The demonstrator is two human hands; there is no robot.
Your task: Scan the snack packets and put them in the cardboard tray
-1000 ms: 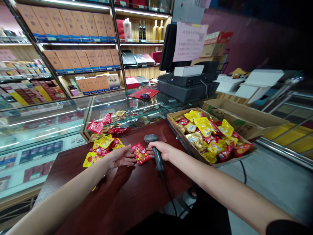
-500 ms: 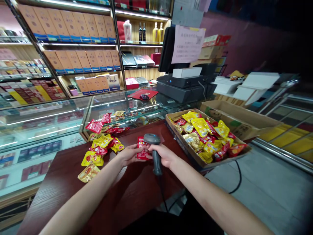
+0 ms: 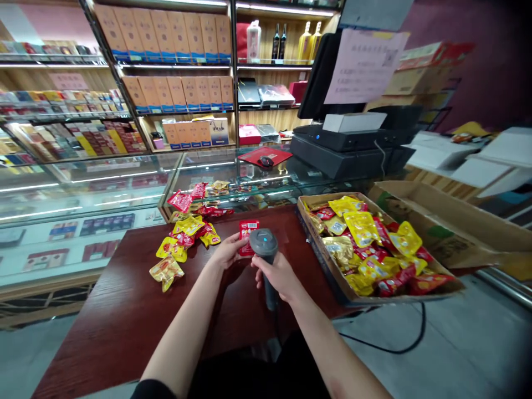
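Note:
My left hand grips a red packet by its left edge, and a barcode-like patch shows near the packet's top. My right hand is wrapped round the handle of a dark grey handheld scanner, whose head is beside the packet and hides its lower right part. Left of my hands, yellow, red and gold packets lie in a loose pile on the dark red table. An open cardboard box on the right holds several mixed packets.
Behind the table is a glass counter with a mouse on a red mat and a black monitor over a dark register. A cable hangs at the right. Stocked shelves stand behind.
The view has turned slightly left. The red packet is now more upright and uncovered at its top, held by my left hand; the scanner has shifted slightly away from it.

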